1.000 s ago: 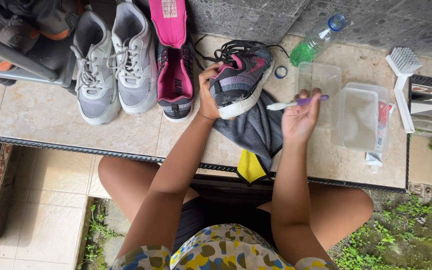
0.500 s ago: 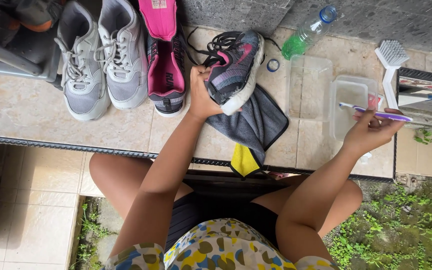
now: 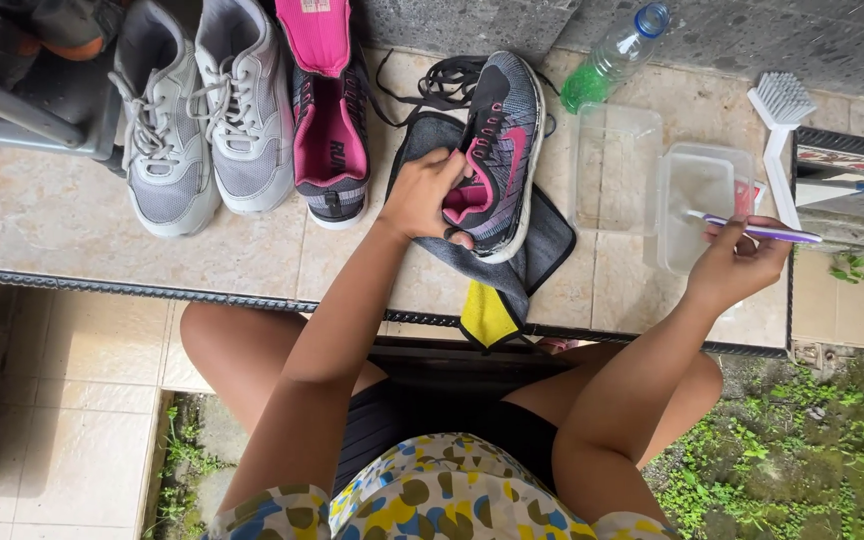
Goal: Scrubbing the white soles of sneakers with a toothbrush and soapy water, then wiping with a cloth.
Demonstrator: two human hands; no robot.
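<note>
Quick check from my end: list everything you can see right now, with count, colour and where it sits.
grey-pink shoe: 1, on grey cloth, gripped
toothbrush: 1, purple, over right tub
grey cloth: 1, yellow corner, under shoe
pink-lined shoe: 1, left of cloth
grey sneakers: 2, far left
clear tubs: 2, right of shoe
bottle: 1, green liquid, top
scrub brush: 1, white, far right
left hand: on shoe
right hand: holding toothbrush

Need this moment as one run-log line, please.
left hand: grips grey-pink shoe on grey cloth | right hand: holds purple toothbrush, bristles in clear tub
</note>
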